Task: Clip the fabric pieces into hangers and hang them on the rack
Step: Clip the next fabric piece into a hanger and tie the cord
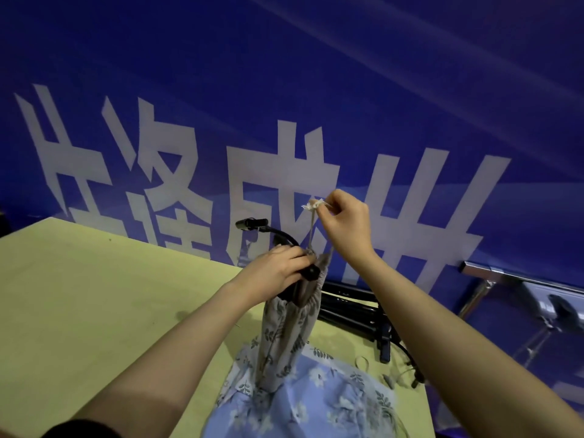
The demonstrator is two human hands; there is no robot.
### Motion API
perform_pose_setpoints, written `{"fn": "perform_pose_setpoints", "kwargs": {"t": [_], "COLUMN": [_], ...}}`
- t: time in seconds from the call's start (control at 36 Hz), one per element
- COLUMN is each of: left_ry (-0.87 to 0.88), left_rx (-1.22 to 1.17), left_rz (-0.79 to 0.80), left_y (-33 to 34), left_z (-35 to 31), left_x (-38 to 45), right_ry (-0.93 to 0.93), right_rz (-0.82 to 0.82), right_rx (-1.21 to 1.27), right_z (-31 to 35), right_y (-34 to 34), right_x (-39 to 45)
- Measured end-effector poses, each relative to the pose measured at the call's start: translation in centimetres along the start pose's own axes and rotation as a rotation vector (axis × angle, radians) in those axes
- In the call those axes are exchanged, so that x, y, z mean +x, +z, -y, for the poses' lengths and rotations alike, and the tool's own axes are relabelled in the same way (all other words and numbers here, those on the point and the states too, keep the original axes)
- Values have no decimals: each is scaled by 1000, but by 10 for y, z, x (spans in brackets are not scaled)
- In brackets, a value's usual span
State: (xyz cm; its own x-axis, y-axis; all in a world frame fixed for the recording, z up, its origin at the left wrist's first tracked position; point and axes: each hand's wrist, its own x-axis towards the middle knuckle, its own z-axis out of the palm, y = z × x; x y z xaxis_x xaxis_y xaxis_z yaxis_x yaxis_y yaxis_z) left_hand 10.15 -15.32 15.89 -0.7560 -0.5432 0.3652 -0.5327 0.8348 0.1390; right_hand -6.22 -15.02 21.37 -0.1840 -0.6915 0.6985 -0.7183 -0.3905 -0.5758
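A beige leaf-printed fabric piece (289,324) hangs bunched from a black clip hanger (278,230) held above the table. My left hand (278,268) grips the hanger's clip end and the gathered fabric top. My right hand (346,226) is raised higher and pinches the frayed end of a thin drawstring (313,216) that runs down into the fabric's waist. The fabric's lower end rests on a blue floral fabric (316,399) lying on the table.
The yellow-green table (94,295) runs left and front. More black hangers (357,311) lie at its back right edge. A metal rack bar (518,279) with a hanging piece stands at the right. A blue banner wall with white characters fills the background.
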Motion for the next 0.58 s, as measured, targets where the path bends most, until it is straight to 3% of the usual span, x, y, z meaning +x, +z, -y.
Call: {"fn": "perform_pose_setpoints", "kwargs": {"t": [0.06,0.17,0.28,0.44,0.58], "left_ry": [-21,-16,-121,-449,-529], "left_rx": [-17,-43,-197,-82,-193], "left_rz": [32,67,25,-148,-171], "left_y": [0,0,-3,0,10], "left_z": [2,4,-5,-23,-23], "left_x": [2,4,4,25,37], "right_ry": [-30,263,418,246,89], "right_rz": [-22,-115,-57,-10,-2], "right_rx": [-28,291,364,262,184], "right_z": [0,8,7,15,17], "right_y": [-2,-7,-6,-4,-1], "right_x": [1,8,5,6,3]}}
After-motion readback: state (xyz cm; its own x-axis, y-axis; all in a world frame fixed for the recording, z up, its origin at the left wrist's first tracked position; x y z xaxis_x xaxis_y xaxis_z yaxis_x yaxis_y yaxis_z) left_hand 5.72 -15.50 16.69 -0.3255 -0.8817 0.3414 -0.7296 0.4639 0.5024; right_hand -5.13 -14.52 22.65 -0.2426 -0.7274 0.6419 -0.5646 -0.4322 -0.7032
